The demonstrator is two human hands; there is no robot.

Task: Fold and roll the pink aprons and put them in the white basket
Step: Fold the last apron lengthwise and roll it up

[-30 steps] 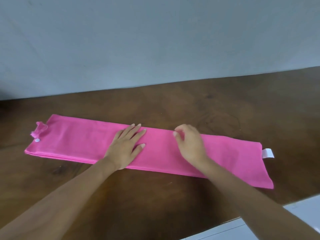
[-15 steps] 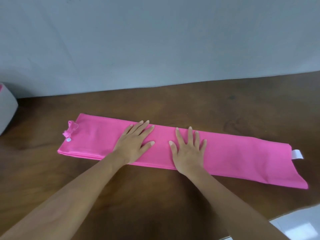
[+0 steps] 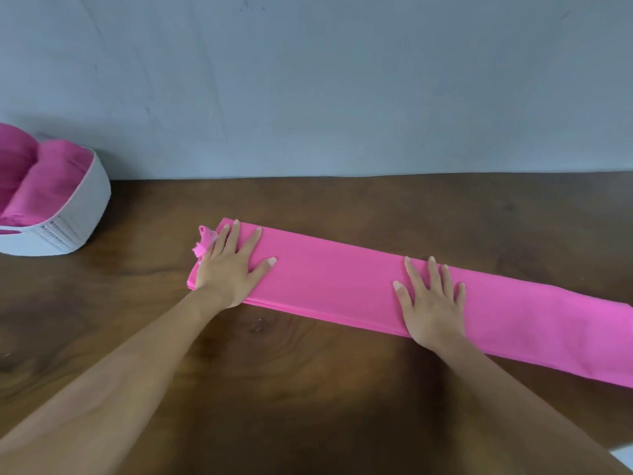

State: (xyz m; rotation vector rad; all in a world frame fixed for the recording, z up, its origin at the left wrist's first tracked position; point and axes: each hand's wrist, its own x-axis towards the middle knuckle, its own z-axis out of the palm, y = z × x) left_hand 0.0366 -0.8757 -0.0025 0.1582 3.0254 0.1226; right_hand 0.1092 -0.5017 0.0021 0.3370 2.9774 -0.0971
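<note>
Two pink rolls [image 3: 44, 180] at least already in white basket [image 3: 92, 197], far left on wooden table [image 3: 308, 389]. Current pink apron [image 3: 329, 286] folded into long narrow strip, flat on table, layered edges along near side, right end out of frame. Rolling not yet begun, judged next step. Left hand [image 3: 229, 265] flat, fingers spread, on strip's left end beside bunched tie [image 3: 203, 241]. Right hand [image 3: 433, 303] flat, fingers spread, mid-strip.

Dark wooden table [image 3: 308, 389]; plain grey-blue wall [image 3: 342, 80] behind it.
</note>
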